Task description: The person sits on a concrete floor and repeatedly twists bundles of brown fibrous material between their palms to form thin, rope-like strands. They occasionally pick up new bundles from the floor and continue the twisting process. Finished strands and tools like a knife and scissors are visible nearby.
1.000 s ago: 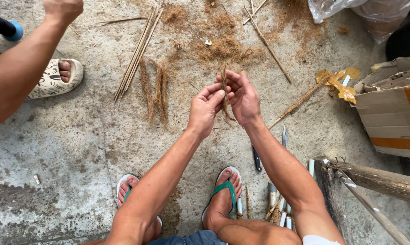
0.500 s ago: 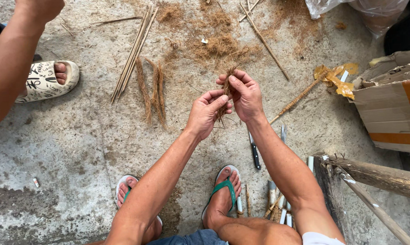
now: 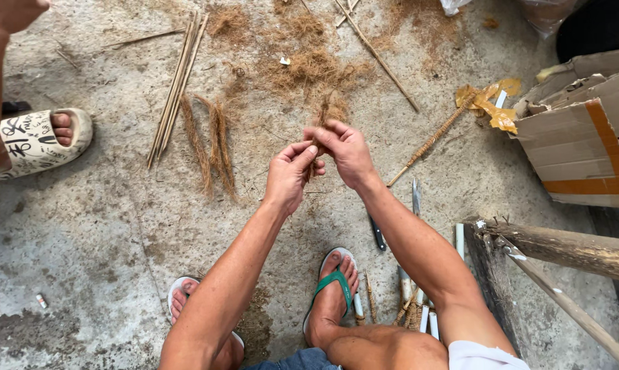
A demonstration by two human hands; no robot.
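Feet come first: a bare foot in a green-strapped flip-flop (image 3: 333, 288) planted on the concrete floor (image 3: 83, 274), and a second foot in a white sandal (image 3: 186, 298) partly hidden under the left forearm. Just right of the green sandal lie several white-handled tools (image 3: 426, 318) and a dark-handled knife (image 3: 379, 233), its blade hidden behind the right forearm. A rough wooden frame (image 3: 563, 250) juts in from the right edge.

Further out, both arms reach forward and meet over the floor. The left hand (image 3: 289, 175) is closed, thumb and fingertips pinched on the lower end of a small bundle of brown fibre (image 3: 324, 113). The right hand (image 3: 347, 151) is closed too, fingers curled round the same bundle just above the left, so the two hands touch. The tuft sticks up past the knuckles, held clear of the ground.

Left of the hands, two twisted fibre strands (image 3: 213, 147) lie side by side on the concrete, and beside them a sheaf of thin bamboo sticks (image 3: 176, 89). Loose fibre (image 3: 309, 65) is scattered beyond the hands. To the right lie a wrapped stick (image 3: 433, 140) with crumpled yellow tape (image 3: 491, 103) at its end, and a cardboard box (image 3: 584, 137). At the far left, another person's foot in a patterned slipper (image 3: 32, 140) rests on the floor.
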